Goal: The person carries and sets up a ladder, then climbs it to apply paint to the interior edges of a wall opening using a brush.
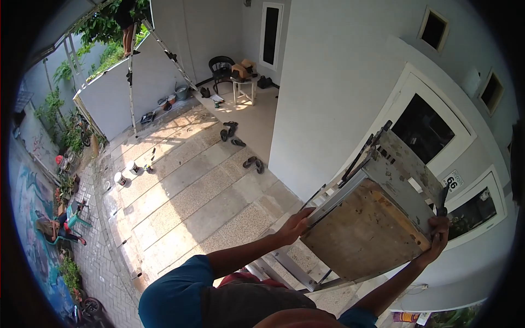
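I see the left hand (295, 226) gripping the metal-framed unit's (363, 228) left edge, right hand (436, 234) fingers curled round its right corner; wide hold likely balances it.

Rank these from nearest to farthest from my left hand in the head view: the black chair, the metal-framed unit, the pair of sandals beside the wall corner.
From your left hand:
1. Metal-framed unit: in its grip, to its right.
2. Pair of sandals: ahead, slightly left.
3. Black chair: much farther ahead, also left.
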The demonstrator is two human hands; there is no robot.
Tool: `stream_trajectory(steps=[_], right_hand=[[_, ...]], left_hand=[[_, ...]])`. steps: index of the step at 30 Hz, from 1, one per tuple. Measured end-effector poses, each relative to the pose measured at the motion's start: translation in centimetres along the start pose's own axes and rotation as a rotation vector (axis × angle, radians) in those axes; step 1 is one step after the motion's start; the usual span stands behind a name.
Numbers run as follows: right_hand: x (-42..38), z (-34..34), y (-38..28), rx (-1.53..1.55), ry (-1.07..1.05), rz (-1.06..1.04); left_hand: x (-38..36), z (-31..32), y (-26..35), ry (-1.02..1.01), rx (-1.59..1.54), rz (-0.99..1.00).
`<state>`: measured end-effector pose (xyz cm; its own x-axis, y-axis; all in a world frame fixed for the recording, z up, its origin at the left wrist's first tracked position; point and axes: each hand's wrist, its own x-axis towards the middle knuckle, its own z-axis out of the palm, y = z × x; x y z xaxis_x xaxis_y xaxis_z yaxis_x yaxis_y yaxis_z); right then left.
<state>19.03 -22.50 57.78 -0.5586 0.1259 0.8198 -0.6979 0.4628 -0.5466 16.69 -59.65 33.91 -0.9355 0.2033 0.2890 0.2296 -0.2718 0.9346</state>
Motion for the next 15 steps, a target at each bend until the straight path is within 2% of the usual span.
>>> stream_trajectory(steps=[2, 4, 5, 6, 7, 9, 10, 12, 14, 15], right_hand=[[0.4, -0.6, 0.4, 0.013, -0.058, -0.020], [1.3, -0.7, -0.4, 0.085, -0.119, -0.085], [1.9, -0.2, -1.7, 0.221, -0.089, -0.118], [3.3, -0.6, -2.1, 0.228, -0.095, -0.129], [4.6, -1.2, -2.4, 0.009, 0.023, -0.022], [6.7, -1.8, -2.3, -0.430, 0.253, 0.206], [7.8, -1.4, -2.0, -0.426, 0.246, 0.206], [10.0, -0.3, -1.1, -0.365, 0.079, 0.162], [10.6, 0.6, 1.9, -0.141, -0.264, 0.162], [10.6, 0.3, 2.4, -0.207, -0.239, 0.148]], left_hand=[[0.0, 1.3, -0.1, 0.111, 0.374, 0.002], [0.1, 1.7, -0.4, 0.152, 0.361, 0.052], [0.0, 1.8, -0.2, 0.182, 0.362, 0.047], [0.1, 2.0, 0.0, 0.212, 0.363, 0.044], [0.2, 2.4, 0.3, 0.260, 0.368, 0.121], [0.0, 2.2, 0.9, 0.263, 0.392, 0.087], [-0.1, 2.2, 1.3, 0.250, 0.414, 0.046], [-0.1, 2.7, 1.7, 0.281, 0.446, 0.116], [0.1, 2.6, 1.5, 0.310, 0.469, 0.185], [0.1, 2.6, 1.6, 0.318, 0.480, 0.159]])
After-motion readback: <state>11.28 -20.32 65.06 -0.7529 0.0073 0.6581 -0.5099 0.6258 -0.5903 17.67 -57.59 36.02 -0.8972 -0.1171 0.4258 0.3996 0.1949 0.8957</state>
